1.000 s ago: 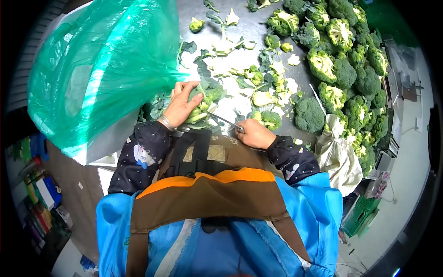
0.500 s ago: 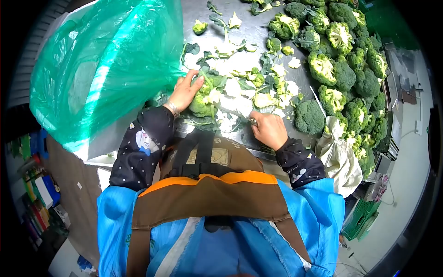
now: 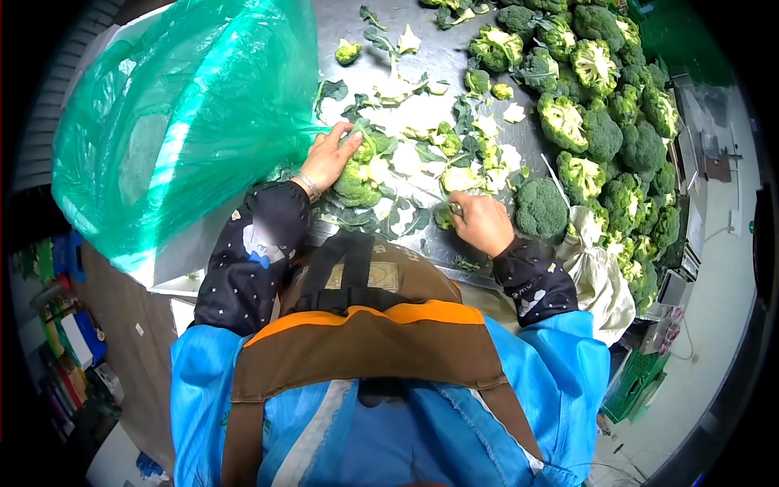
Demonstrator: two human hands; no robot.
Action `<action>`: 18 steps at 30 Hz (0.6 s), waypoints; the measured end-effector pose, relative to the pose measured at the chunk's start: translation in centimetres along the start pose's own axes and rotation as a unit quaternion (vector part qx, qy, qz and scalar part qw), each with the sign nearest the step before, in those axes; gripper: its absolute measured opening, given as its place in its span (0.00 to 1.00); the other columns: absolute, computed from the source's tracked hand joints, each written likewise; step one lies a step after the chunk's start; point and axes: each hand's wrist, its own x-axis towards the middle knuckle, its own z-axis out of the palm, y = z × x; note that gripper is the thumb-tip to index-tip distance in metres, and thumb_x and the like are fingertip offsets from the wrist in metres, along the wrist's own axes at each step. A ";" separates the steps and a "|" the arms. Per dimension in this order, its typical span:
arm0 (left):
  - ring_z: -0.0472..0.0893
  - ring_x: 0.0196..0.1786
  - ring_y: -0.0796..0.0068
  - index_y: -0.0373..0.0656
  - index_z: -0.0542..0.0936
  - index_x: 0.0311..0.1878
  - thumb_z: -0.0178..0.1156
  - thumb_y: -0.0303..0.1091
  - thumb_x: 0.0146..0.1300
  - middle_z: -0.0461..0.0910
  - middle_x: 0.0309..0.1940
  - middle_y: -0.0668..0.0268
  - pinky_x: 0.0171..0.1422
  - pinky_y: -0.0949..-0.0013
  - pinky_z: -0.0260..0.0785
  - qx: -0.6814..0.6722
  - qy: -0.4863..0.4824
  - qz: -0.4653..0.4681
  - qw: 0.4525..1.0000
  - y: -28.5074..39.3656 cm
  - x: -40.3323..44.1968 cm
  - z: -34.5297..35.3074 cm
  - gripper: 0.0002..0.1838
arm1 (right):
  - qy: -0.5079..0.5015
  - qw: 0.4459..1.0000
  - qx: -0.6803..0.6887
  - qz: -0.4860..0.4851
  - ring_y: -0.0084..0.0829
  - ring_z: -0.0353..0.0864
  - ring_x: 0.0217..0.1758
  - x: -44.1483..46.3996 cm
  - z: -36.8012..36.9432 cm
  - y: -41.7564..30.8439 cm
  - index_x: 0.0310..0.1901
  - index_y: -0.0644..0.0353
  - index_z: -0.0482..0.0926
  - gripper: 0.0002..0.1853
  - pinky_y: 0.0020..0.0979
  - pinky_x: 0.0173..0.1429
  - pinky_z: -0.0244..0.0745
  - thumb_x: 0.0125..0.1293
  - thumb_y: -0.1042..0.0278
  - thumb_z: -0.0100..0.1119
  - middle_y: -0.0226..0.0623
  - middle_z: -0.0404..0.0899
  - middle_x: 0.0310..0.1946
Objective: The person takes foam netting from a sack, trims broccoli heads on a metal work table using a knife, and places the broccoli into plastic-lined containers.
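My left hand [image 3: 330, 157] is closed on a broccoli head [image 3: 357, 185], its cut side facing right. My right hand [image 3: 484, 223] grips a knife [image 3: 419, 191] by the handle; the pale blade points left toward that head and partly blends into the bright metal. A small floret [image 3: 444, 216] lies beside my right fingers. Cut stalk pieces [image 3: 460, 178] and leaf scraps [image 3: 410, 89] are scattered between and beyond my hands. One whole broccoli head [image 3: 542, 208] sits to the right of my right hand.
A large green plastic bag [image 3: 195, 122] bulges at the left, close to my left hand. Broccoli heads [image 3: 604, 134] are heaped along the right of the metal table [image 3: 349, 24]. A whitish cloth bag [image 3: 596, 280] hangs at the table's right front edge.
My right hand has moved slightly right and toward me with the knife, away from the held head. A small floret now shows by my right fingers. My left hand keeps its hold.
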 end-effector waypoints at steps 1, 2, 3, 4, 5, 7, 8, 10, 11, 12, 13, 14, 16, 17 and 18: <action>0.69 0.52 0.53 0.52 0.68 0.60 0.46 0.59 0.67 0.73 0.42 0.49 0.60 0.60 0.61 0.004 0.001 -0.003 1.000 0.1 0.1 0.0 0.26 | 0.010 1.000 0.008 -0.008 0.50 0.80 0.30 0.6 -0.1 -0.6 0.36 0.55 0.77 0.08 0.48 0.35 0.73 0.52 0.70 0.55 0.46 0.79 0.23; 0.69 0.52 0.53 0.53 0.68 0.60 0.46 0.59 0.68 0.73 0.41 0.49 0.60 0.60 0.60 0.004 0.002 0.007 1.000 0.0 0.1 -0.1 0.26 | 0.025 1.000 0.003 -0.018 0.51 0.79 0.29 1.1 -0.1 -1.1 0.36 0.56 0.77 0.09 0.48 0.35 0.73 0.51 0.71 0.56 0.46 0.78 0.22; 0.69 0.52 0.53 0.53 0.68 0.60 0.46 0.58 0.68 0.73 0.41 0.49 0.60 0.59 0.60 0.004 0.002 0.017 1.000 -0.3 0.3 0.0 0.25 | 0.041 0.999 -0.003 -0.026 0.51 0.79 0.29 1.6 -0.1 -1.4 0.37 0.56 0.76 0.09 0.48 0.35 0.73 0.51 0.71 0.57 0.46 0.77 0.21; 0.69 0.52 0.53 0.54 0.68 0.60 0.46 0.58 0.68 0.73 0.41 0.49 0.61 0.59 0.60 0.004 0.001 0.027 1.000 -0.5 0.3 0.0 0.25 | 0.056 0.998 -0.009 -0.034 0.52 0.78 0.29 2.0 -0.1 -1.7 0.37 0.56 0.76 0.10 0.47 0.34 0.72 0.51 0.71 0.58 0.47 0.77 0.20; 0.69 0.52 0.53 0.55 0.69 0.60 0.46 0.58 0.68 0.73 0.41 0.50 0.61 0.59 0.60 0.008 0.004 0.023 1.000 -0.6 0.4 0.1 0.24 | 0.066 0.996 -0.030 -0.050 0.51 0.77 0.27 2.3 0.1 -1.5 0.36 0.57 0.74 0.09 0.48 0.32 0.71 0.52 0.71 0.56 0.46 0.76 0.20; 0.69 0.52 0.52 0.56 0.69 0.60 0.47 0.56 0.68 0.73 0.41 0.50 0.61 0.58 0.59 0.012 0.011 0.012 1.000 -0.6 0.2 0.3 0.23 | 0.060 0.995 -0.075 -0.028 0.51 0.78 0.26 2.8 0.5 -1.2 0.36 0.57 0.74 0.08 0.47 0.30 0.71 0.53 0.71 0.55 0.46 0.76 0.20; 0.69 0.52 0.52 0.57 0.69 0.60 0.48 0.55 0.68 0.74 0.41 0.50 0.61 0.58 0.59 0.011 0.004 0.015 1.000 -0.4 0.0 0.2 0.22 | 0.056 0.994 -0.097 -0.017 0.50 0.78 0.26 3.1 0.8 -0.9 0.36 0.56 0.74 0.07 0.46 0.30 0.71 0.53 0.70 0.55 0.46 0.76 0.20; 0.69 0.52 0.52 0.58 0.69 0.60 0.49 0.54 0.68 0.74 0.41 0.51 0.61 0.57 0.59 0.010 -0.009 0.023 1.000 0.4 -0.4 -0.1 0.21 | 0.095 0.987 -0.111 0.074 0.49 0.80 0.28 3.4 1.7 2.6 0.37 0.56 0.75 0.07 0.45 0.30 0.73 0.55 0.70 0.53 0.48 0.77 0.20; 0.69 0.51 0.52 0.58 0.69 0.60 0.50 0.52 0.68 0.73 0.42 0.50 0.61 0.57 0.59 0.010 0.000 0.026 1.000 -0.4 -0.4 0.3 0.20 | 0.119 0.984 -0.090 0.099 0.49 0.80 0.28 3.0 0.5 2.5 0.39 0.56 0.75 0.09 0.46 0.31 0.73 0.55 0.70 0.54 0.48 0.78 0.22; 0.69 0.51 0.52 0.59 0.69 0.59 0.50 0.52 0.68 0.72 0.43 0.50 0.62 0.57 0.59 0.002 0.009 0.021 1.000 -0.6 -0.6 0.5 0.20 | 0.140 0.981 -0.066 0.121 0.50 0.80 0.28 2.5 -0.7 1.8 0.40 0.56 0.75 0.10 0.48 0.33 0.73 0.54 0.70 0.55 0.48 0.79 0.23; 0.69 0.53 0.53 0.58 0.69 0.59 0.54 0.53 0.65 0.72 0.45 0.50 0.63 0.57 0.58 -0.036 0.010 0.026 0.999 -0.7 -0.8 0.3 0.22 | 0.171 0.980 -0.034 0.101 0.51 0.80 0.28 2.0 -1.2 1.1 0.40 0.55 0.76 0.11 0.46 0.32 0.73 0.53 0.71 0.57 0.48 0.79 0.23; 0.69 0.55 0.53 0.57 0.69 0.59 0.58 0.54 0.62 0.72 0.47 0.50 0.65 0.58 0.58 -0.072 0.007 0.034 0.997 -0.4 -0.8 0.2 0.25 | 0.166 0.982 0.021 0.085 0.50 0.80 0.28 1.4 -0.7 0.7 0.41 0.55 0.76 0.12 0.45 0.32 0.74 0.53 0.71 0.58 0.48 0.78 0.22; 0.67 0.60 0.56 0.53 0.70 0.59 0.68 0.54 0.52 0.71 0.51 0.50 0.67 0.60 0.57 -0.068 0.026 0.062 0.995 -0.5 -1.5 -0.1 0.34 | 0.167 0.977 0.123 0.044 0.48 0.80 0.26 1.2 0.3 0.1 0.41 0.56 0.77 0.12 0.42 0.32 0.74 0.52 0.71 0.58 0.47 0.78 0.20; 0.66 0.62 0.57 0.49 0.70 0.58 0.75 0.50 0.42 0.69 0.54 0.49 0.68 0.60 0.57 -0.127 0.010 0.040 0.991 -0.7 -1.6 -0.1 0.39 | 0.146 0.967 0.198 0.065 0.47 0.78 0.23 1.1 1.1 -0.1 0.43 0.57 0.78 0.15 0.37 0.31 0.74 0.51 0.70 0.59 0.48 0.76 0.18; 0.70 0.58 0.60 0.50 0.71 0.57 0.77 0.42 0.40 0.71 0.52 0.51 0.64 0.62 0.62 -0.124 0.029 0.078 0.989 -0.7 -1.8 -0.1 0.38 | 0.156 0.962 0.211 0.068 0.36 0.80 0.21 1.1 1.8 -0.5 0.45 0.58 0.79 0.15 0.32 0.28 0.73 0.54 0.71 0.60 0.42 0.78 0.17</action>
